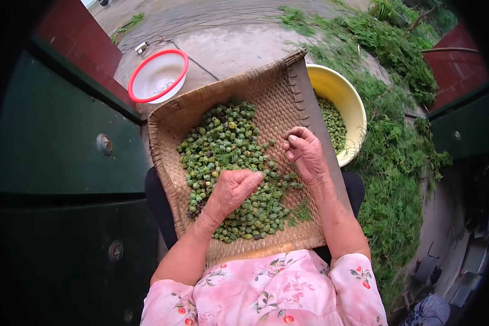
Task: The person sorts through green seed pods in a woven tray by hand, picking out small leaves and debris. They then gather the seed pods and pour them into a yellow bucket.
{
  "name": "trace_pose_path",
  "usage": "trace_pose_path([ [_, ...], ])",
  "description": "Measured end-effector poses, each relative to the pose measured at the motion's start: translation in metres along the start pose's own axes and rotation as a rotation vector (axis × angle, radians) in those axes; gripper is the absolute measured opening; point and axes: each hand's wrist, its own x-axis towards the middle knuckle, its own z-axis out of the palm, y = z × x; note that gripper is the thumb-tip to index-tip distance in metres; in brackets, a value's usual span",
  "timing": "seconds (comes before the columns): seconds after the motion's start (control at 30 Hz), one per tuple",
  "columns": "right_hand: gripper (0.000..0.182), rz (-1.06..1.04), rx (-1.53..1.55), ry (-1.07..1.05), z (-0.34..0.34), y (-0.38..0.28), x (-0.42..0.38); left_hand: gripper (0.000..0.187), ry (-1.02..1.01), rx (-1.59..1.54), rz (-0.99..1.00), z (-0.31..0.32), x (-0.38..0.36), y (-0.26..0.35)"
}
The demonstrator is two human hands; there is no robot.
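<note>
A woven winnowing basket point(266, 103) lies across my lap, holding a heap of small green seed cones point(223, 136). My left hand point(234, 191) is closed over the lower middle of the heap, thumb along the top; what its fingers hold, if anything, is hidden. To the right of the heap, my right hand point(305, 153) is raised with fingertips pinched together, and I cannot make out anything between them. A feathery green sprig point(300, 213) rests in the basket below my right wrist. Some cones lie loose between the two hands.
Beyond the basket's right edge stands a yellow basin point(356, 108) with more green cones. A white bowl with a red rim point(158, 76) is at the far left. Cut green branches point(391, 179) cover the floor at right. Dark green door panels point(76, 136) flank the left.
</note>
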Motion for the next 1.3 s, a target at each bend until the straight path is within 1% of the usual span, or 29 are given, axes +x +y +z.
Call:
trace_pose_path([
  [0.03,0.015,0.048,-0.285,0.142,-0.003,0.0,0.003,0.034,-0.008,0.109,0.079,0.004,0.002,-0.008],
  [0.1,0.021,-0.432,-0.983,0.055,-0.01,0.014,0.012,0.034,0.005,0.329,0.225,0.009,0.002,-0.007],
  [0.13,0.024,-0.68,-1.324,0.003,-0.015,0.024,0.016,0.033,0.016,0.352,0.239,0.01,0.003,-0.008],
  [0.17,0.026,-0.686,-1.469,-0.023,-0.011,0.028,0.018,0.033,0.026,0.376,0.251,0.01,0.004,-0.01],
  [0.27,0.025,-0.511,-1.845,-0.038,-0.001,0.041,0.014,0.032,0.043,0.406,0.24,0.009,0.004,-0.014],
  [0.3,0.024,-0.493,-1.813,-0.022,-0.005,0.044,0.016,0.031,0.047,0.409,0.23,0.009,0.004,-0.014],
  [0.4,0.022,-0.707,-1.356,0.031,-0.009,0.034,0.023,0.029,0.06,0.364,0.219,0.008,0.004,-0.012],
  [0.43,0.017,-0.281,-1.019,0.148,-0.011,0.029,0.02,0.028,0.066,0.339,0.199,0.008,0.004,-0.012],
  [0.53,0.013,0.064,-0.445,0.192,-0.009,0.012,0.013,0.025,0.077,0.285,0.153,0.008,0.006,-0.012],
  [0.57,0.017,0.13,-0.575,0.174,-0.005,0.006,0.012,0.025,0.081,0.285,0.145,0.007,0.007,-0.013],
  [0.67,0.027,-0.693,-1.51,-0.082,-0.005,0.028,0.018,0.024,0.102,0.249,0.126,0.007,0.008,-0.015],
  [0.7,0.029,-0.602,-1.588,-0.128,0.0,0.032,0.013,0.024,0.111,0.232,0.12,0.007,0.008,-0.016],
  [0.8,0.024,-0.456,-1.787,-0.101,0.013,0.039,0.008,0.023,0.127,0.269,0.163,0.007,0.008,-0.022],
  [0.83,0.026,-0.466,-1.784,-0.082,0.01,0.04,0.009,0.023,0.13,0.236,0.13,0.007,0.007,-0.021],
  [0.93,0.024,-0.738,-1.421,-0.079,-0.01,0.041,0.021,0.024,0.137,0.114,0.033,0.006,0.006,-0.018],
  [1.03,0.015,0.111,-0.109,0.061,-0.005,0.013,0.008,0.024,0.151,-0.042,-0.055,0.003,0.005,-0.02],
  [1.13,0.012,0.095,-0.026,0.052,-0.011,0.01,0.007,0.024,0.193,-0.188,-0.114,-0.002,0.007,-0.013],
  [1.2,0.013,-0.228,-0.648,0.022,-0.012,0.022,0.011,0.025,0.222,-0.311,-0.134,-0.004,0.008,-0.012],
  [1.27,0.016,-0.561,-1.264,-0.012,-0.006,0.036,0.014,0.025,0.251,-0.343,-0.154,-0.005,0.008,-0.011],
  [1.3,0.016,-0.662,-1.405,-0.046,-0.001,0.041,0.015,0.026,0.258,-0.354,-0.156,-0.005,0.008,-0.011],
])
